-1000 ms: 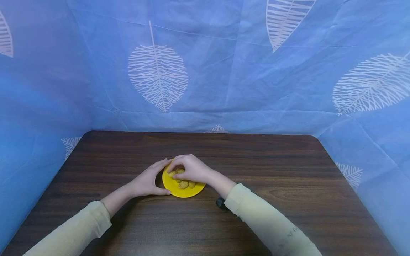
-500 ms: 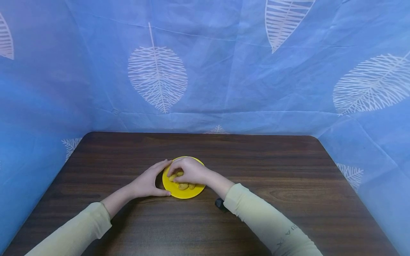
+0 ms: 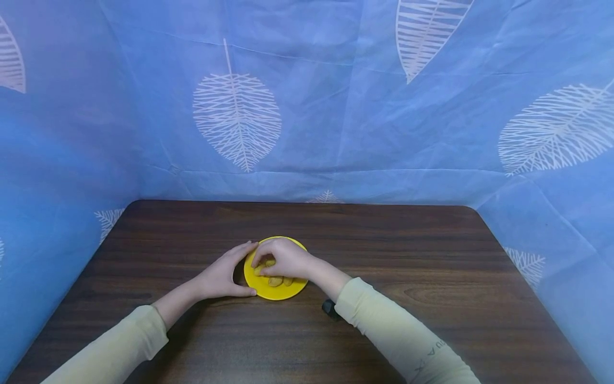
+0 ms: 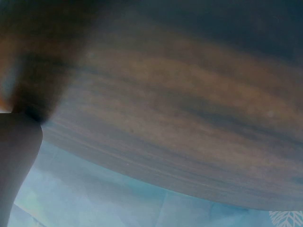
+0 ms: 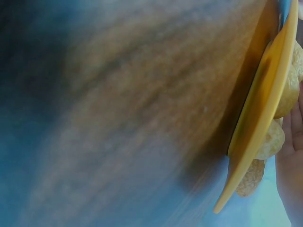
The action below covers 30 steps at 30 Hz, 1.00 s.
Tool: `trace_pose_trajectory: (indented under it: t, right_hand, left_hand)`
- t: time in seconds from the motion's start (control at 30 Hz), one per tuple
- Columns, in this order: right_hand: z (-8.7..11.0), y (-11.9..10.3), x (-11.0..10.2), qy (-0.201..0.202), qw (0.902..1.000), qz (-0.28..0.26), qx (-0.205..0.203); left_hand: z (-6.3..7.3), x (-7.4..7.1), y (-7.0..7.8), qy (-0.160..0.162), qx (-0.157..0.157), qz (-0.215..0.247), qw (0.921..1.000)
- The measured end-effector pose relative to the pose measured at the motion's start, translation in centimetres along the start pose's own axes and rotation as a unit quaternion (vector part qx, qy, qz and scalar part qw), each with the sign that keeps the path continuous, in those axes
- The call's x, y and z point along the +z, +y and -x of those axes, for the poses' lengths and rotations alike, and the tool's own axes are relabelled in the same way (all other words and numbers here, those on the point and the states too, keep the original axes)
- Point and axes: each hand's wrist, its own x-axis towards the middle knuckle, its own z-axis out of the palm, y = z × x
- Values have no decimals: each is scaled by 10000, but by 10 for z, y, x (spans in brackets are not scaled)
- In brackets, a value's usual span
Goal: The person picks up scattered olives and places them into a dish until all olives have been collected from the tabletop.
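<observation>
A round yellow plate (image 3: 298,289) lies on the dark wooden table. Several yellow-brown, rough-skinned rounded lumps (image 3: 275,281) are heaped on it; their exact kind is unclear. My left hand (image 3: 221,274) holds the plate's left rim, thumb at the near side and fingers at the far side. Over the plate, my right hand (image 3: 286,257) has its fingers and thumb curled round a lump in the heap, part of which it hides. In the right wrist view the plate (image 5: 265,101) appears edge-on, with lumps (image 5: 271,140) between it and my palm (image 5: 289,182).
The brown wood-grain table (image 3: 408,240) extends on all sides of the plate. A small black object (image 3: 330,308) shows beside my right sleeve (image 3: 398,325). Blue cloth (image 3: 307,106) with white leaf prints hangs behind the table and at both sides.
My right hand has drawn its fingers and thumb closer together and lowered slightly on the heap. The left hand stays at the plate's rim. The head view has shifted slightly.
</observation>
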Motion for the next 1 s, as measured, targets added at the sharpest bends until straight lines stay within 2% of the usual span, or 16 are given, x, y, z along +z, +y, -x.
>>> trace_pose_trajectory:
  t: [0.5, 1.0]
  right_hand:
    - [13, -2, -6, 490, 9987, -110, 44]
    - [48, 13, -21, 876, 9945, -539, 185]
  left_hand:
    - [0, 1, 0, 14, 55, 63, 10000]
    - [-1, -1, -1, -101, -77, -10, 9999]
